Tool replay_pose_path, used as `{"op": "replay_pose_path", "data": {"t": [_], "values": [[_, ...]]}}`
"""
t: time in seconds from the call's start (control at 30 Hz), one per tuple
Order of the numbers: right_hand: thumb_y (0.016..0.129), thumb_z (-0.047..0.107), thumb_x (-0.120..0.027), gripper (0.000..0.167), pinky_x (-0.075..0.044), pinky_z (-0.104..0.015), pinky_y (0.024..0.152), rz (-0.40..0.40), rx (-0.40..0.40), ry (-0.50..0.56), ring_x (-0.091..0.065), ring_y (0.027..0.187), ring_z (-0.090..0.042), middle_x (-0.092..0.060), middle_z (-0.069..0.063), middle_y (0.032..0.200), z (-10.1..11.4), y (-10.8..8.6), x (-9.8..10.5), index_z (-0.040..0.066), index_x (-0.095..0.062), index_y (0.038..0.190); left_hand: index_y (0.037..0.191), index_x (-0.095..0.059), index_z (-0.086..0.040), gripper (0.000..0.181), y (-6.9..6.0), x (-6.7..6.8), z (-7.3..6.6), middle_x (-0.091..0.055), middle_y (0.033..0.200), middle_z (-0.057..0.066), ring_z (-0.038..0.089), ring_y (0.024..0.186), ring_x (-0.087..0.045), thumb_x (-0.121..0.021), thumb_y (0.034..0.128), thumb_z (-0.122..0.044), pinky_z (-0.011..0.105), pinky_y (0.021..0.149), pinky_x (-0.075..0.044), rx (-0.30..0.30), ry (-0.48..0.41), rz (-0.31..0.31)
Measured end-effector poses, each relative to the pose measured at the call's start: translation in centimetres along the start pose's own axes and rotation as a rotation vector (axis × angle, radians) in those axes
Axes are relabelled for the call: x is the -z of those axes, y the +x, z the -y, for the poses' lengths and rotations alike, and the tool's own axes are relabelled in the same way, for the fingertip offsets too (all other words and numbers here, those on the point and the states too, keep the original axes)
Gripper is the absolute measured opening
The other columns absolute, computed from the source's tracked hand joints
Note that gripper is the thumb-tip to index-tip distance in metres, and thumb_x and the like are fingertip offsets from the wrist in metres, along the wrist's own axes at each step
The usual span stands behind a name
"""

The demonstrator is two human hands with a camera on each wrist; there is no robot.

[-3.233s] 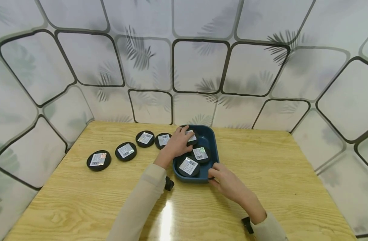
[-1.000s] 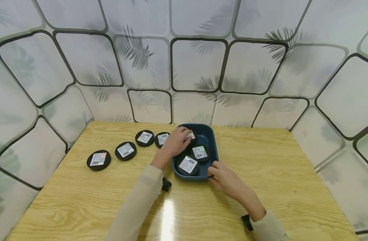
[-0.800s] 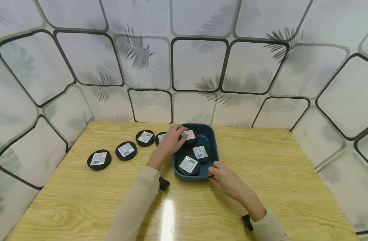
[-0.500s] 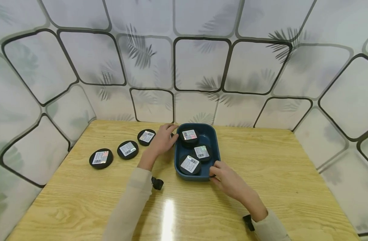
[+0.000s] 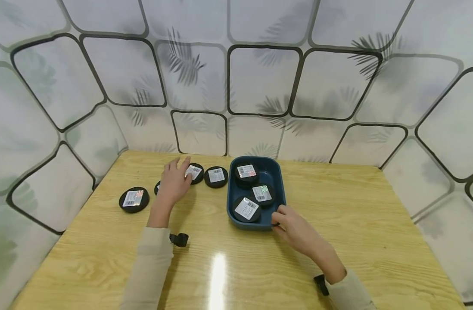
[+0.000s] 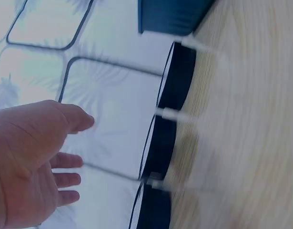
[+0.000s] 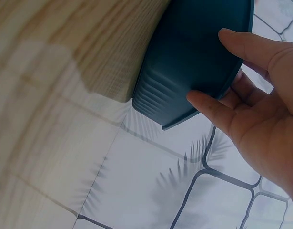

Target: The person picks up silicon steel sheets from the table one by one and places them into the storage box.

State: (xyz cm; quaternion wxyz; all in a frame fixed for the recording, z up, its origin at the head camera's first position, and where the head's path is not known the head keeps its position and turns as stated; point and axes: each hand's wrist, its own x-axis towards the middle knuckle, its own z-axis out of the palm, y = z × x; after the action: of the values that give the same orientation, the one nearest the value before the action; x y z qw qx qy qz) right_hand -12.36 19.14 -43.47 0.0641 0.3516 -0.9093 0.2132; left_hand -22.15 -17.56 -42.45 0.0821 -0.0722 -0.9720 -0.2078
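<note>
In the head view my left hand (image 5: 174,183) is over the row of flat, round black containers with white labels, holding nothing. Its fingers look relaxed and spread in the left wrist view, apart from the containers' dark sides (image 6: 158,145). One round container (image 5: 194,173) is beside its thumb; another (image 5: 157,188) is mostly hidden behind the hand. My right hand (image 5: 300,232) pinches the near right corner of a dark blue plastic bin (image 5: 280,183), thumb and fingers on its rim and wall. Several of the same containers lie inside; the rear one (image 5: 246,172) seems stacked on another.
One round container (image 5: 134,199) lies at the far left of the wooden table (image 5: 349,206). Another (image 5: 216,177) sits just left of the bin. A patterned cloth wall (image 5: 263,82) rises behind and beside the table.
My left hand has left the rear container in the bin and moved left over the row on the table. The right hand stays at the bin's corner.
</note>
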Motion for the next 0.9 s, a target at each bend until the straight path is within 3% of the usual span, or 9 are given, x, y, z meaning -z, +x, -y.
{"op": "replay_pose_path", "data": {"t": [0.2, 0.5, 0.7, 0.83, 0.9], "values": [[0.081, -0.001, -0.078, 0.023, -0.044, -0.025, 0.065, -0.001, 0.002, 0.000, -0.044, 0.076, -0.010, -0.048, 0.004, 0.082, -0.2, 0.2, 0.1, 0.014, -0.061, 0.081, 0.156, -0.024, -0.003, 0.061, -2.3, 1.2, 2.1, -0.014, 0.153, 0.039, 0.058, 0.141, -0.012, -0.047, 0.1010, -0.018, 0.071, 0.109, -0.018, 0.141, -0.061, 0.035], [0.084, 0.002, -0.077, 0.018, -0.045, -0.025, 0.067, 0.036, -0.027, 0.006, -0.044, 0.077, -0.010, -0.048, 0.005, 0.084, 0.1, 0.1, 0.2, 0.013, -0.063, 0.083, 0.156, -0.013, 0.001, 0.069, -3.8, 2.3, 5.3, 0.000, 0.151, 0.045, 0.062, 0.140, 0.002, -0.045, 0.0996, -0.021, 0.074, 0.109, -0.002, 0.258, -0.091, 0.098], [0.084, 0.002, -0.077, 0.020, -0.041, -0.023, 0.065, 0.014, -0.020, -0.003, -0.040, 0.075, -0.009, -0.044, 0.006, 0.082, 0.0, 0.1, 0.2, 0.015, -0.061, 0.082, 0.156, 0.000, 0.003, 0.076, -5.2, 3.5, 7.5, 0.010, 0.148, 0.048, 0.066, 0.136, 0.012, -0.043, 0.1008, -0.028, 0.077, 0.105, 0.002, 0.385, -0.129, 0.224], [0.081, 0.000, -0.078, 0.024, -0.039, -0.022, 0.063, -0.021, 0.010, 0.002, -0.038, 0.074, -0.008, -0.042, 0.007, 0.080, -0.1, 0.1, -0.1, 0.015, -0.059, 0.080, 0.155, 0.004, 0.004, 0.078, -5.8, 3.9, 8.1, 0.013, 0.145, 0.050, 0.069, 0.133, 0.014, -0.040, 0.1026, -0.032, 0.080, 0.102, -0.002, 0.421, -0.117, 0.325], [0.080, -0.001, -0.078, 0.026, -0.039, -0.022, 0.063, -0.034, 0.013, 0.004, -0.038, 0.074, -0.008, -0.041, 0.007, 0.080, -0.1, 0.2, -0.1, 0.016, -0.059, 0.079, 0.155, 0.004, 0.004, 0.077, -5.7, 3.9, 8.3, 0.013, 0.145, 0.050, 0.070, 0.132, 0.013, -0.039, 0.1034, -0.033, 0.080, 0.102, -0.003, 0.422, -0.110, 0.342]]}}
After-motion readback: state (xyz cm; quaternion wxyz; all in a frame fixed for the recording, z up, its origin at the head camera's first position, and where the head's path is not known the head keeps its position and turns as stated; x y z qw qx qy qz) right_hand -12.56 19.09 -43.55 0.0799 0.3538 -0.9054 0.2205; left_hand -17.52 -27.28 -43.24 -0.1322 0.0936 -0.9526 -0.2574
